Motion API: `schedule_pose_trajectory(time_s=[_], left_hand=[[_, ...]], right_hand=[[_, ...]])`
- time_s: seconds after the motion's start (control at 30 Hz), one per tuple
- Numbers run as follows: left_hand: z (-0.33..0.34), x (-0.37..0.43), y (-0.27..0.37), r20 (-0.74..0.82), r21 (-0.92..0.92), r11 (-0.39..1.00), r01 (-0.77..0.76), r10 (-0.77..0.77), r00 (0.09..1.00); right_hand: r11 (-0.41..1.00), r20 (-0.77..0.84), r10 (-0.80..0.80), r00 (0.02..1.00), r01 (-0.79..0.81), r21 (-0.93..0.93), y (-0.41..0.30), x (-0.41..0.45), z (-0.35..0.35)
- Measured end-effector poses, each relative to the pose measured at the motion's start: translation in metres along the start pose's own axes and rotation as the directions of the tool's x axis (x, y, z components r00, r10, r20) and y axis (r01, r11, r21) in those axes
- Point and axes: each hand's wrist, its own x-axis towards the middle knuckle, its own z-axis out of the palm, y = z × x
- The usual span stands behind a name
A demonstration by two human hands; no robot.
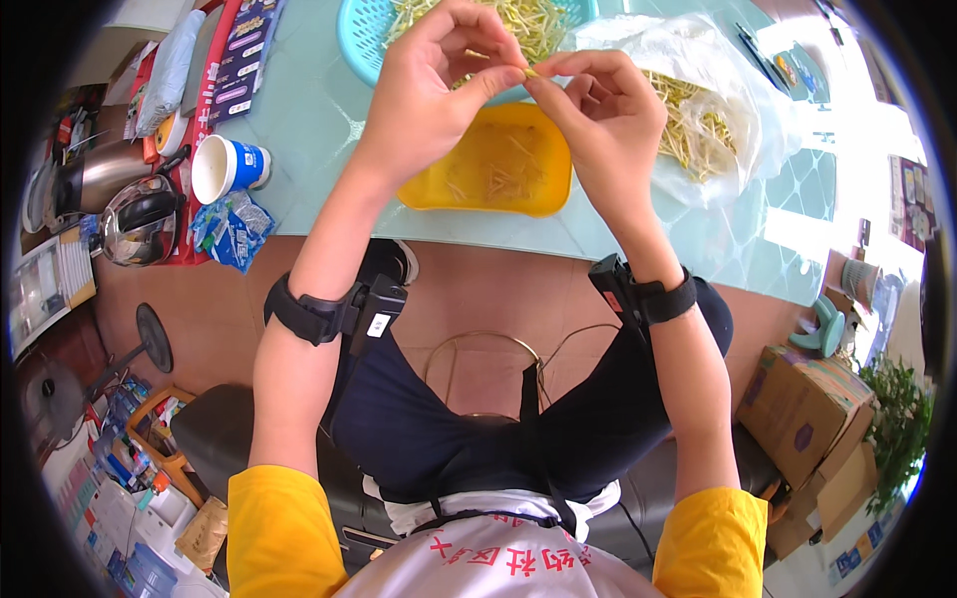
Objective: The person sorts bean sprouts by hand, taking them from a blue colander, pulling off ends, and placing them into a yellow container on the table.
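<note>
Above the table's near side, my left hand (425,99) and my right hand (614,119) meet with thumbs and forefingers pinching one small bean sprout (531,72) between them. Behind the fingers stands a light-blue perforated plastic basket (359,46) heaped with bean sprouts (534,30), partly hidden by my left hand. Below the pinched sprout sits a yellow plastic tray (555,196), with thin pale sprout bits lying on its bottom. To the right of my right hand, an open translucent plastic bag (736,82) holds more bean sprouts (695,127).
A glass-topped table (314,172) carries these things. At its left are a paper cup (217,170), a crumpled blue wrapper (235,228) and a glass kettle (142,220). Pens (762,60) lie at the far right. A cardboard box (804,411) stands on the right.
</note>
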Motion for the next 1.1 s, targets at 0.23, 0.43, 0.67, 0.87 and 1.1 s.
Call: schedule_pose_trajectory(time_s=[0.23,0.43,0.67,0.87,1.1], left_hand=[[0.009,0.002,0.000,-0.069,-0.122,0.992,0.019,-0.028,0.997],[0.006,0.000,0.000,-0.079,-0.182,0.983,0.020,-0.035,0.996],[0.009,0.000,0.001,-0.126,-0.171,0.983,0.063,-0.085,0.988],[0.027,-0.016,0.033,-0.131,-0.050,0.996,-0.078,0.071,0.989],[0.048,-0.085,0.116,-0.046,0.025,0.867,-0.497,0.498,0.866]], right_hand=[[0.996,-0.004,0.092,0.996,-0.092,0.013,-0.009,-0.005,-0.001],[0.993,0.012,0.117,0.993,-0.117,-0.006,-0.007,-0.008,0.009],[0.989,-0.001,0.146,0.989,-0.146,-0.012,-0.008,-0.010,0.012],[0.956,-0.071,0.281,0.957,-0.272,0.108,-0.009,-0.010,0.004],[0.966,-0.091,0.233,0.968,-0.220,0.140,-0.003,-0.007,0.012]])
